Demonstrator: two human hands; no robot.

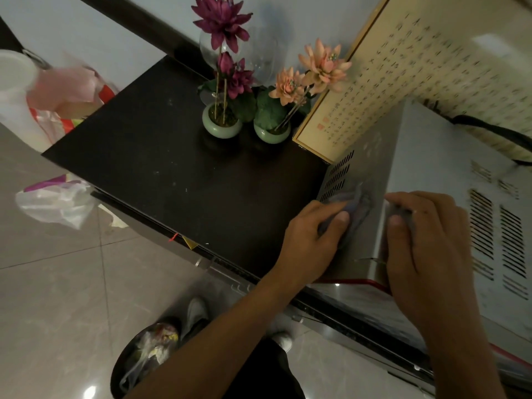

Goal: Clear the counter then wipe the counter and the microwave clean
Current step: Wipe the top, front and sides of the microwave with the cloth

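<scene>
Dark counter (172, 168) fills the middle of our view, with the silver microwave (431, 156) standing at its right end. Our left hand (313, 237) grips a grey-blue cloth (355, 205), fingers curled round it, pressing it to the microwave's left side panel just short of the vent slots. Our right hand (426, 249) lies palm down on the top edge, fingers relaxed, holding nothing we can see. The panel runs away from us, front to back, on the left hand's side, so we judge that hand best placed to stroke along it. Two flower pots (221, 125) stand behind, well apart from the hands.
</scene>
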